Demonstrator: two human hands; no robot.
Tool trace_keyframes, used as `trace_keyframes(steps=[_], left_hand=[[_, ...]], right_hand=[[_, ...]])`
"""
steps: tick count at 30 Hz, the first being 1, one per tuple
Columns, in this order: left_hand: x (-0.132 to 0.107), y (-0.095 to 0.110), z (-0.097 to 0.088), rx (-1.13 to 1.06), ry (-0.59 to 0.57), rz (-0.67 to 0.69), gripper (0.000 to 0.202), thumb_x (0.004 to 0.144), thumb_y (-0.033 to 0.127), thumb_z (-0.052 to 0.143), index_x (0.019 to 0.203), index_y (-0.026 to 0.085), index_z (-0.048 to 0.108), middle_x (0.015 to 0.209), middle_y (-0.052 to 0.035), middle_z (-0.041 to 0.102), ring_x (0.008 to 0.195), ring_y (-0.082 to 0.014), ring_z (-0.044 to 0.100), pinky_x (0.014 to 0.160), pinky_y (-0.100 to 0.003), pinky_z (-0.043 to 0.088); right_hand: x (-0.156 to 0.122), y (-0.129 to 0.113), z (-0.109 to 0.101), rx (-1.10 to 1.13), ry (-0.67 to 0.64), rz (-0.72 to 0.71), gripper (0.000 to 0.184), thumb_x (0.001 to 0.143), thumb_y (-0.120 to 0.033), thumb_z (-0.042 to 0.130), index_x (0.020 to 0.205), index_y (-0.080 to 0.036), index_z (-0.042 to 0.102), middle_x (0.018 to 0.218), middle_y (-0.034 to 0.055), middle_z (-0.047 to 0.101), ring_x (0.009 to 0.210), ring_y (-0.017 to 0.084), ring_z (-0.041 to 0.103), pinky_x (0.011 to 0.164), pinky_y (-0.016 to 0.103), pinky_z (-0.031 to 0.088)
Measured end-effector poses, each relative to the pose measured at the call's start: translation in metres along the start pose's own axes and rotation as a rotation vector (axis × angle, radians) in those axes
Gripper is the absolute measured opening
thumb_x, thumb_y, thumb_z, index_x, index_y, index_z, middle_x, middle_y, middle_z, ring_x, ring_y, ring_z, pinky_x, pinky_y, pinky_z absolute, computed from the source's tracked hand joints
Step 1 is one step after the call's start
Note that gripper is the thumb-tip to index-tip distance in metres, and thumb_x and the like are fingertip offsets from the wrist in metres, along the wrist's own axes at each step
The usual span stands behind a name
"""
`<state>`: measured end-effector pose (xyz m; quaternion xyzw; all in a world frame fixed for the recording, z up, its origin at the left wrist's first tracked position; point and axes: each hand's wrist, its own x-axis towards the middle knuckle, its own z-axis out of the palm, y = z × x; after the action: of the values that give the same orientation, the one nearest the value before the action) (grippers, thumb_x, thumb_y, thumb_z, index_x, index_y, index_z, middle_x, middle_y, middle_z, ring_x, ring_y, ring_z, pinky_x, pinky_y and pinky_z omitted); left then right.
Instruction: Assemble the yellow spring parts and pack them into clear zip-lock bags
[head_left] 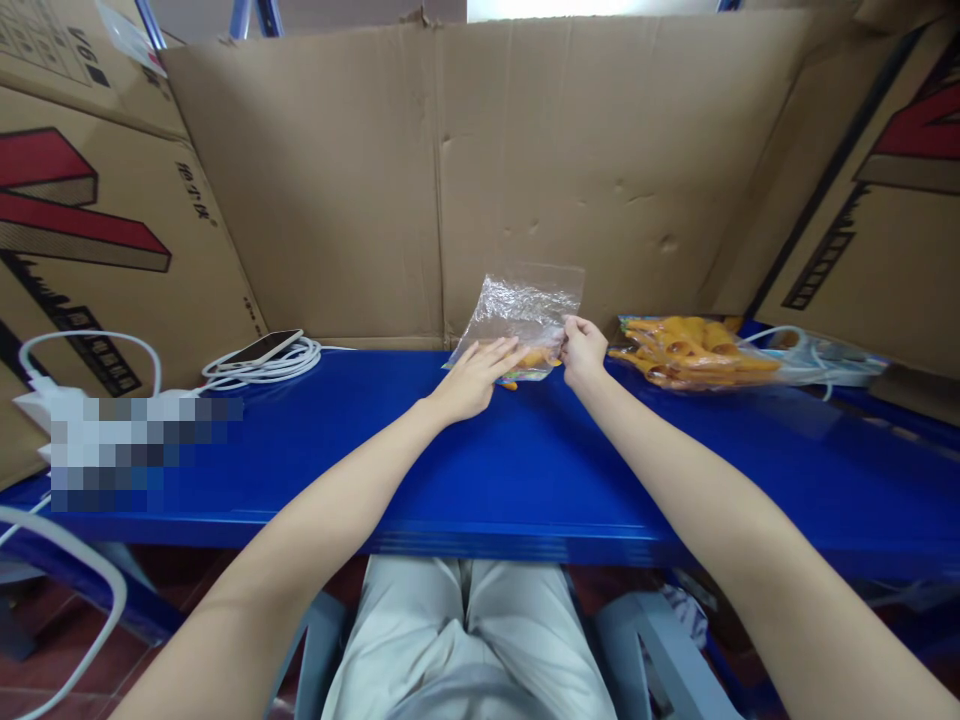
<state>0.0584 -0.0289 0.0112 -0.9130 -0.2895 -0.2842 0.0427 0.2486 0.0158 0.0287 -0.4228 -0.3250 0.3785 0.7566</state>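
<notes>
A small clear plastic bag (525, 305) stands crumpled at the far side of the blue table (480, 460), with a few orange pieces (531, 358) at its bottom. My right hand (581, 350) pinches the bag's right edge between thumb and fingers. My left hand (476, 375) lies with fingers stretched out against the bag's lower left side, over the orange pieces.
A clear bag of several orange pieces (694, 352) lies right of my hands. A phone (259, 349) on coiled white cable (262, 365) lies at the left, with a white charger (45, 405) further left. Cardboard walls (480, 170) enclose the table; a power strip (832, 360) lies far right.
</notes>
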Motion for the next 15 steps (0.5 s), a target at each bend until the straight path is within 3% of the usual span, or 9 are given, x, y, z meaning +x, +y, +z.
trace_keyframes(steps=[3,8,11,15], left_hand=[[0.006,0.003,-0.007,0.192,0.033,0.02,0.067,0.08,-0.002,0.033,0.141,0.028,0.031,0.148,-0.0045,0.031,0.137,-0.0168,0.024,0.111,-0.048,0.016],[0.019,0.001,-0.028,0.439,0.005,0.069,0.063,0.079,-0.001,0.037,0.138,0.022,0.038,0.144,-0.0065,0.038,0.135,-0.0191,0.03,0.11,-0.048,0.019],[0.022,-0.014,-0.045,0.528,-0.029,0.014,0.062,0.08,0.001,0.036,0.138,0.023,0.038,0.145,-0.0066,0.036,0.135,-0.0196,0.031,0.109,-0.049,0.021],[0.011,-0.053,-0.078,0.629,-0.11,-0.145,0.064,0.078,0.004,0.039,0.139,0.025,0.037,0.147,-0.0064,0.034,0.136,-0.0202,0.028,0.11,-0.048,0.018]], right_hand=[[-0.002,-0.002,0.001,0.062,-0.037,0.001,0.006,0.084,-0.025,0.05,0.086,-0.019,0.053,0.049,-0.0097,0.046,0.039,0.007,0.046,0.038,0.018,0.036],[-0.001,-0.004,0.002,0.098,-0.107,-0.013,0.01,0.085,-0.026,0.052,0.092,-0.02,0.053,0.057,-0.0083,0.053,0.041,0.006,0.05,0.037,0.016,0.036],[0.0,-0.003,0.001,0.049,-0.144,-0.01,0.011,0.083,-0.024,0.053,0.094,-0.02,0.052,0.066,-0.0067,0.058,0.042,0.005,0.052,0.037,0.016,0.037],[0.002,0.006,0.0,-0.13,-0.206,-0.101,0.01,0.082,-0.021,0.051,0.091,-0.018,0.051,0.069,-0.0052,0.059,0.038,0.005,0.049,0.036,0.017,0.037]])
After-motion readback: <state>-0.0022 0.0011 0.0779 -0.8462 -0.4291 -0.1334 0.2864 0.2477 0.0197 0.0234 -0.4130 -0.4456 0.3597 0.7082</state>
